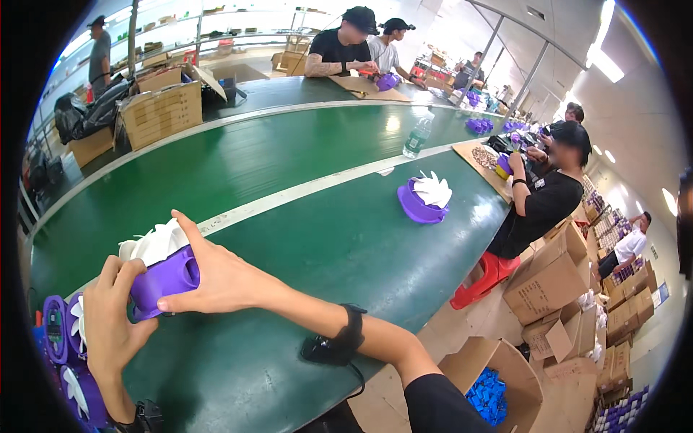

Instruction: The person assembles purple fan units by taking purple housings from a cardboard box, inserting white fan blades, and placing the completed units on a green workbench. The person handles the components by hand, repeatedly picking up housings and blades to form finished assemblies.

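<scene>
Between my two hands is a purple fan housing [167, 281] with a white fan wheel [157, 244] on its far side. My left hand [110, 310] grips it from the left, fingers curled over its edge. On the other side my right hand [216, 274] clasps it, thumb at the lower rim and index finger reaching up along the white blades. The housing is tilted just above the green table. Several more purple housings [55, 328], some with white wheels, lie beside my left wrist. Farther right a purple base with a white wheel [426, 198] stands on the table.
A green conveyor belt [289, 137] runs beyond the table [346, 252]. A water bottle [417, 136] stands near its edge. Co-workers handle purple parts opposite and at right. An open carton of blue pieces [498, 382] and a red stool [485, 280] stand at right.
</scene>
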{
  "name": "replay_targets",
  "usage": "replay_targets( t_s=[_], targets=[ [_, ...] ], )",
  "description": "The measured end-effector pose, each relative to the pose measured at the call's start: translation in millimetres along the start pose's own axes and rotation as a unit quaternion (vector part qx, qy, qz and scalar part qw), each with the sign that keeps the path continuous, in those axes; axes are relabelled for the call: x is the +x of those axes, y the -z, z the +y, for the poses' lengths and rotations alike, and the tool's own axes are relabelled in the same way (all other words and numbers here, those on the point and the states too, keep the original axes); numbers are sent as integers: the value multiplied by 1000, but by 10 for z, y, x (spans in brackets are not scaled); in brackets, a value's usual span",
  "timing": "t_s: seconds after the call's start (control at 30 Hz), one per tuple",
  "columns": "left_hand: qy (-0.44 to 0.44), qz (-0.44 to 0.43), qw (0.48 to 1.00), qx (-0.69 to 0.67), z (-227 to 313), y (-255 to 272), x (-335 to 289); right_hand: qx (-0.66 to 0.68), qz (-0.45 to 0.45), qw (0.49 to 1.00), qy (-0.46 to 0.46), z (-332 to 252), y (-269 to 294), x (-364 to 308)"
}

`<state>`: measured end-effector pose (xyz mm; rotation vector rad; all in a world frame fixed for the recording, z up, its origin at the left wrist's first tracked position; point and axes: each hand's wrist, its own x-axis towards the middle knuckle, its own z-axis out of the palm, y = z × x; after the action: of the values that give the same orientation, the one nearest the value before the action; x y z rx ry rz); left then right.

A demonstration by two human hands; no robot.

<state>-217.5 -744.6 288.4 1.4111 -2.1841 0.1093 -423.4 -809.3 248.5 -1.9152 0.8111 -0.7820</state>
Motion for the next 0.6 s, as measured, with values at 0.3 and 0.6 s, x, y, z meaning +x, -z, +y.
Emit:
replay_targets(
  t_s=[0.3, 0.6],
  targets=[
    [-21, 24, 997, -73, 87, 70, 14, 276, 5, 961, -36, 302, -74, 159],
    [111, -109, 911, -382, -367, 96, 44, 133, -51, 974, 176, 307, -184, 137]
  ],
)
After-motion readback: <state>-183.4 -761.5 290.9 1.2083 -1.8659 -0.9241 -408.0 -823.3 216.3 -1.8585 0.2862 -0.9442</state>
